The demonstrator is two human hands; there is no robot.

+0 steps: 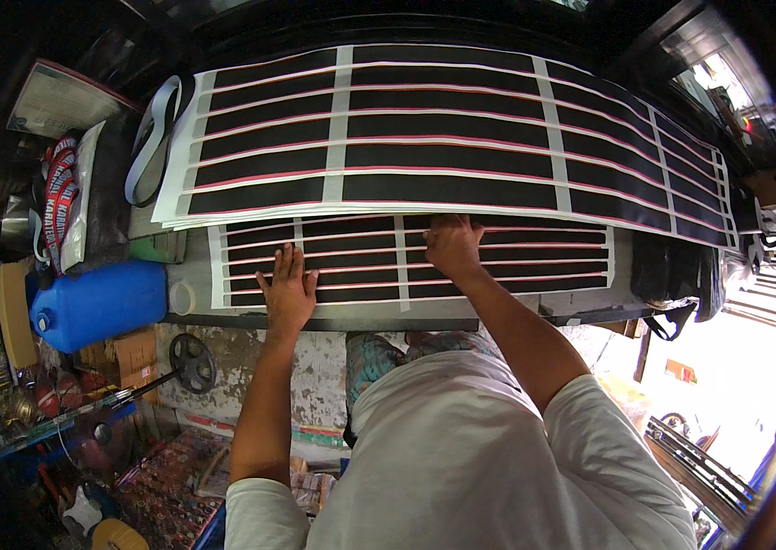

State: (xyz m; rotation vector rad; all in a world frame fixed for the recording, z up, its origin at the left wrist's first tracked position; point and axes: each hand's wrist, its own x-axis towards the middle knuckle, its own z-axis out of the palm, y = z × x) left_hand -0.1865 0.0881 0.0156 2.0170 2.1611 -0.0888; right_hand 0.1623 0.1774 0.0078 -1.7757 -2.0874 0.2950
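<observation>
My left hand [288, 286] lies flat with its fingers spread on a printed sheet [351, 266] of black bands with white and red lines. This smaller sheet rests along the near edge of the table. My right hand [454, 246] has its fingers curled at the sheet's far side, right at the near edge of a larger stack of similar striped sheets [447, 156]. Whether the right fingers pinch anything cannot be made out, as their tips are hidden. The larger stack lies beyond and partly overlaps the smaller sheet.
Left of the stack are a pale strap loop [151, 137], red printed lanyards [60, 192] and a blue jerrycan [104, 302]. A roll of tape [182, 298] stands near the table's left end. Below it is a black handwheel [193, 363]. A black bag [676, 275] sits at the right.
</observation>
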